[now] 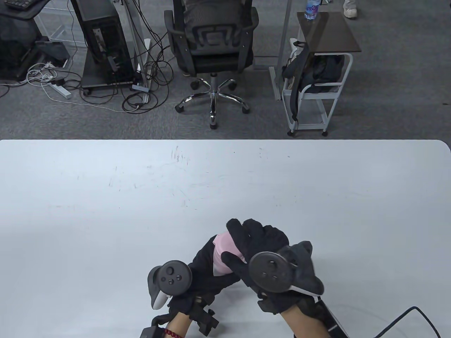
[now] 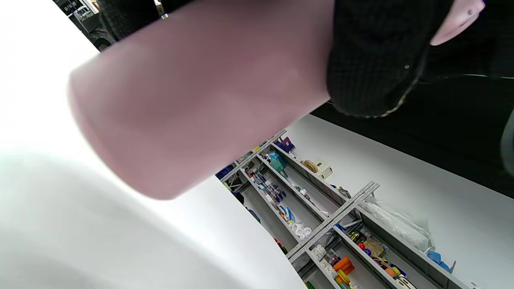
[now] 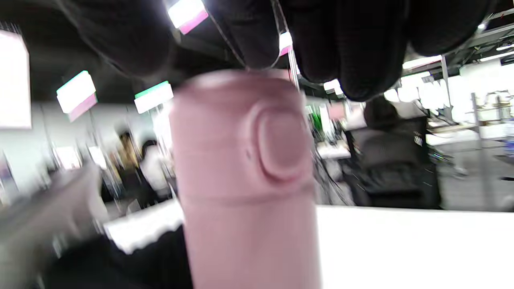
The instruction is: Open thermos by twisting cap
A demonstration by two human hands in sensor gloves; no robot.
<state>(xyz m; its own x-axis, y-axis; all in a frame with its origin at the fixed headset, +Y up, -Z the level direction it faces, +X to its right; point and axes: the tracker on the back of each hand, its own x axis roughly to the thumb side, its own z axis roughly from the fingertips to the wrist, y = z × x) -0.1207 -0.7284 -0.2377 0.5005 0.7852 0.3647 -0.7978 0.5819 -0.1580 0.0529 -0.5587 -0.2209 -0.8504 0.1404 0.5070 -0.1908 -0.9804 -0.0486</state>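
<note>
White worktop point(image 1: 105, 197) across lower frame. Grey carpet point(image 1: 398, 91) beyond. Black office chair point(image 1: 210, 42) top centre, white trolley point(image 1: 315, 88) upper right, computer tower point(image 1: 102, 38) with tangled cables point(image 1: 148, 81) upper left.

Your left hand point(image 1: 204, 271) and right hand point(image 1: 260, 246) wear black knit gloves. Each carries a dark grey round tracker point(image 1: 269, 271) with white underside. A red bead bracelet point(image 1: 172, 333) circles your bare left wrist.

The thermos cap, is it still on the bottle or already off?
Still on. In the right wrist view the cap sits on the pink thermos, with only a thin seam, and the right hand's fingertips rest on top.
</note>
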